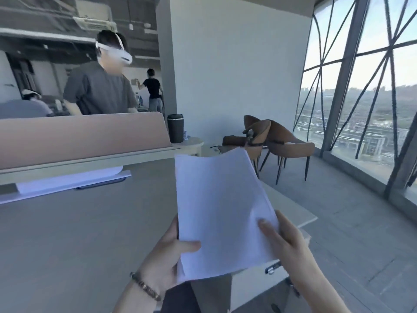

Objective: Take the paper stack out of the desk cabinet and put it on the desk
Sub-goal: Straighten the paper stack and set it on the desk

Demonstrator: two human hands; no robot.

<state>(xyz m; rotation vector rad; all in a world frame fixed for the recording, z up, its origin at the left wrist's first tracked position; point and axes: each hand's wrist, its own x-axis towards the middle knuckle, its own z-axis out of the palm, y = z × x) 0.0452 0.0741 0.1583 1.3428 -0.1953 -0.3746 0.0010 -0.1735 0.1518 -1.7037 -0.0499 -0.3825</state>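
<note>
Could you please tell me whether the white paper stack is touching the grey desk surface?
Apart: the head view shows the white paper stack held up by both hands, above the grey desk surface.

The paper stack (222,206) was held above the desk's (79,233) right edge, the left hand (168,256) at its seven o'clock corner, the right hand (285,239) at four o'clock. A divider (79,136) stood along the desk's far side at eleven o'clock. A cup (175,128) sat behind the divider's right end. Chairs (277,141) stood at one o'clock, before the window (361,86).
</note>
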